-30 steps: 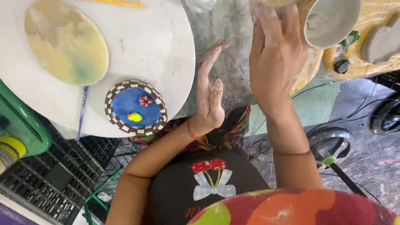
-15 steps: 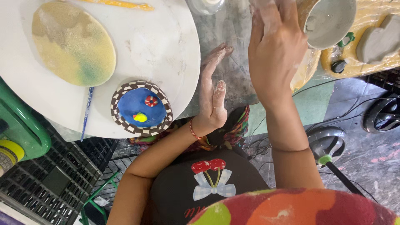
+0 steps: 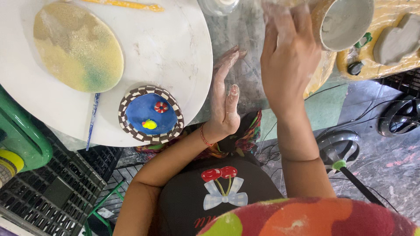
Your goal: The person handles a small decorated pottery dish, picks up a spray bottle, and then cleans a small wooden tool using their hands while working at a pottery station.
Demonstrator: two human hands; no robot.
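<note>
Here, the scene as it is lying now:
Left hand: the left hand (image 3: 225,105) is resting edge-down on the grey desk (image 3: 249,39), fingers stretched flat and together, gripping nothing, just beside the rim of the round white board (image 3: 175,39).
Right hand: the right hand (image 3: 288,57) is lying palm-down, dusted with clay, fingers reaching toward the top edge; whether it is gripping anything beneath, I cannot tell.
Bowl: a grey clay bowl (image 3: 345,22) is sitting just beside the right hand.
On the board: a blue dish with a checkered rim (image 3: 151,114) is sitting near the left hand; a yellow-green speckled oval (image 3: 76,48) is lying farther left.
Right edge: a grey clay slab (image 3: 398,39) is lying on yellow sheeting.
</note>
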